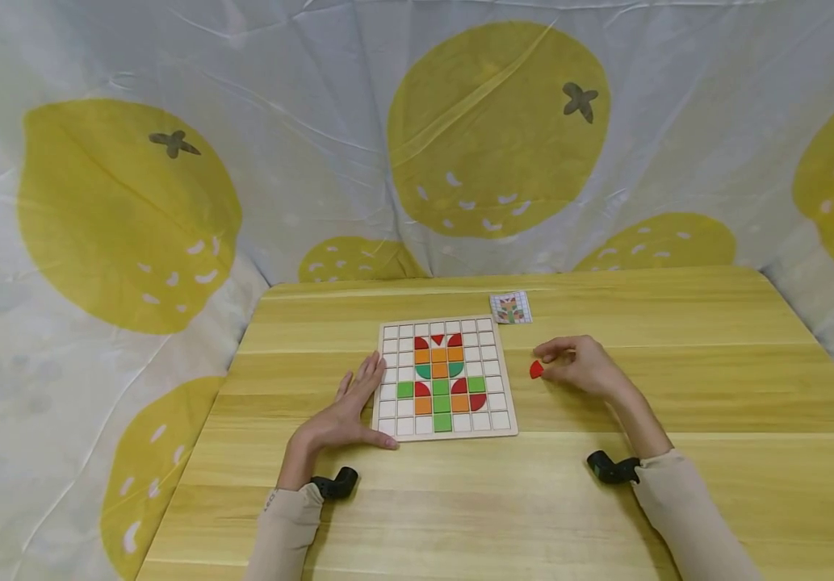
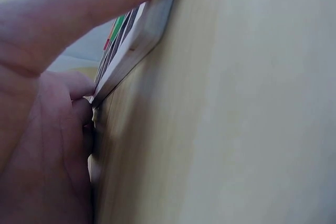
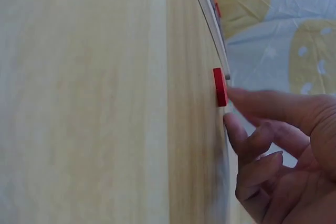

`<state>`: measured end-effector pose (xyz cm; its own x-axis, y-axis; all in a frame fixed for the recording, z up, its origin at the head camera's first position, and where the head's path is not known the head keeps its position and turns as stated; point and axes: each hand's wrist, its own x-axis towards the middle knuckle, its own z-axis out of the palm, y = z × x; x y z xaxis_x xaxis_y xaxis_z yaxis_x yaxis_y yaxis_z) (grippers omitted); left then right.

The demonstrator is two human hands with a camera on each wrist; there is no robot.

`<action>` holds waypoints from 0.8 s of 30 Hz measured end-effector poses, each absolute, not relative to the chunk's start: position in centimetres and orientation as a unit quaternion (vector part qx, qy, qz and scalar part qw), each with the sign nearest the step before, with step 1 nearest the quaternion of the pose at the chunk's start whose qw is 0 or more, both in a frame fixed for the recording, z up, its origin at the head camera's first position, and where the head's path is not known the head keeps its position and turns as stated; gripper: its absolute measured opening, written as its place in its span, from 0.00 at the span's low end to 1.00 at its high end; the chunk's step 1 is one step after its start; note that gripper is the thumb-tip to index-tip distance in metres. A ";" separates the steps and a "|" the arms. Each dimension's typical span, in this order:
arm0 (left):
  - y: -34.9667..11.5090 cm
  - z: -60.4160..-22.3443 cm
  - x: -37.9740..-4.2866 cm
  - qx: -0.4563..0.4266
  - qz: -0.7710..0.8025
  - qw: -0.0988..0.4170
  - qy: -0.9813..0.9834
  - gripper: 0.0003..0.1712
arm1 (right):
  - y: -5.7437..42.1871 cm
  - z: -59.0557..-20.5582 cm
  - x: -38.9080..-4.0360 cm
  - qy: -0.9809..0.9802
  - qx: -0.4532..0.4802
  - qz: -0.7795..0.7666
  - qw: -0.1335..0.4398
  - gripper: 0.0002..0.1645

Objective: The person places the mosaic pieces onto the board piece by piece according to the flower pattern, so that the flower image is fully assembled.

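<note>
A white square-grid board (image 1: 494, 420) with a wooden rim lies on the table. Red, orange and green tiles (image 1: 442, 386) form a flower on it. Spread along its left edge are the straight fingers of my left hand (image 1: 340, 420), with the thumb at the near left corner. To the right of the board, my right hand (image 1: 582, 367) pinches a red quarter-circle tile (image 1: 536, 369) at the tips of thumb and index finger. That tile shows edge-on, close to the tabletop, in the right wrist view; the other fingers curl back.
A small printed card (image 1: 511, 307) with a flower picture lies beyond the board's far right corner. The wooden table (image 1: 489, 508) reaches back to a lemon-print cloth (image 1: 300, 161). Each wrist bears a black device (image 1: 611, 467).
</note>
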<state>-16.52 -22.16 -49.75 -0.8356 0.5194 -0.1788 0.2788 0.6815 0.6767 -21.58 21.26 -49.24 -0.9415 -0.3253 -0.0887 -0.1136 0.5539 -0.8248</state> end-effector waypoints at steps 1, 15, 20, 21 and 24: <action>-22.2 -49.7 -16.5 0.222 0.331 0.182 0.899 0.81 | 21.2 -49.2 -21.6 0.876 -0.117 -0.454 0.118 0.21; -22.1 -49.6 -16.5 0.220 0.331 0.184 0.899 0.81 | 20.6 -49.3 -21.5 0.892 -0.113 -0.424 0.111 0.17; -22.1 -49.7 -16.5 0.220 0.327 0.182 0.901 0.80 | 21.0 -49.4 -21.6 0.892 -0.116 -0.423 0.114 0.18; -22.1 -49.6 -16.5 0.220 0.326 0.183 0.901 0.80 | 21.0 -49.4 -21.7 0.892 -0.113 -0.422 0.117 0.18; -22.1 -49.6 -16.5 0.221 0.324 0.184 0.901 0.80 | 20.9 -49.4 -21.8 0.894 -0.104 -0.418 0.121 0.17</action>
<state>-16.52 -22.08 -49.61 -0.8350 0.5170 -0.1882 0.2785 0.6922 0.6658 -21.79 20.88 -49.41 -0.9488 -0.2880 -0.1294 -0.0857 0.6293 -0.7725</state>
